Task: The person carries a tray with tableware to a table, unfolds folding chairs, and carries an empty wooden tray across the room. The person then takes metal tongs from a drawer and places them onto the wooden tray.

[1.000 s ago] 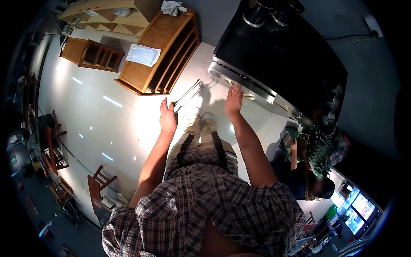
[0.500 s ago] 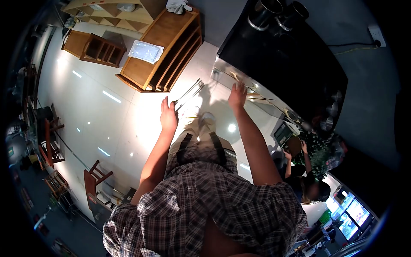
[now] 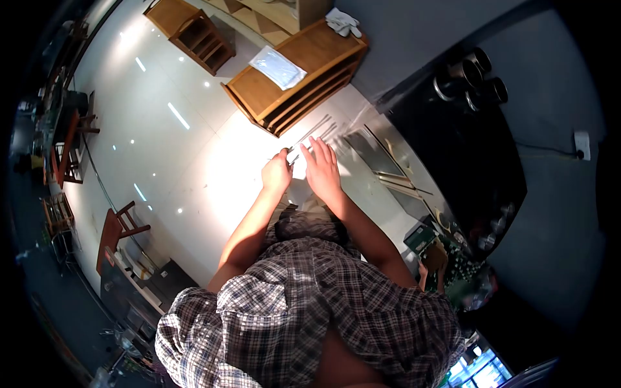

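Long thin metal tongs (image 3: pixel 312 131) stick out from my left hand (image 3: pixel 277 172), which is closed around their near end. Their two slim arms point up and to the right, slightly blurred. Close beside them is my right hand (image 3: pixel 323 169), its fingers stretched out and apart, holding nothing. Whether its fingertips touch the tongs I cannot tell. Both hands are in front of my body above the brightly lit floor (image 3: pixel 213 168).
Ahead stands a wooden shelf unit (image 3: pixel 284 103) bearing a clear plastic packet (image 3: pixel 278 67) and white gloves (image 3: pixel 343 22). At right, a black-topped counter (image 3: pixel 453 149) holds dark metal cups (image 3: pixel 467 74). Another person's hands (image 3: pixel 424 268) show beside a plant (image 3: pixel 462 278).
My right hand has moved left, away from the counter's edge, to beside my left hand. The left hand moved slightly right with the tongs. The view has turned and shifted.
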